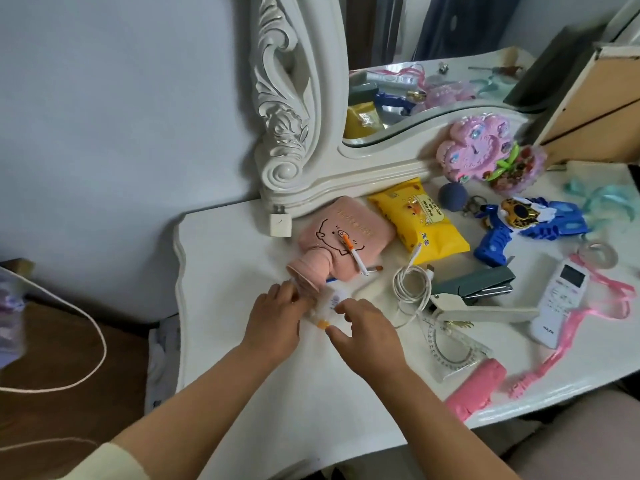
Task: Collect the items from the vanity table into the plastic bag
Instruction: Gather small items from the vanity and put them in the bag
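Lowest in the frame, two bare forearms reach up onto the white vanity table (242, 375). At centre, the left hand (275, 315) and the right hand (367, 329) meet over a small clear plastic packet with an orange end (327, 311). The left fingers are curled around its left side; the right fingers are loosely bent and slightly apart over its lower edge, and whether they pinch it I cannot tell. (It may be the bag itself, still folded, or just a small item; the blur hides which.)

Right of the hands lie a pink plastic case (476, 393), a clear protractor (453, 348), a coiled white cable (412, 289), a dark green stapler (478, 285), a white remote control (557, 303) and a pink ribbon (588, 327).

Just above the hands sits a pink hot-water bottle with a pig drawing (341, 244), an orange-and-white pen (355, 254) lying on it. Beside it is a yellow pack of wet wipes (420, 221), then a blue toy gun (526, 226), and, near the mirror at upper right, a pink flower-shaped toy clock (474, 150).

By my reading the collecting has barely begun: nearly everything is on the table, and no filled bag is visible.
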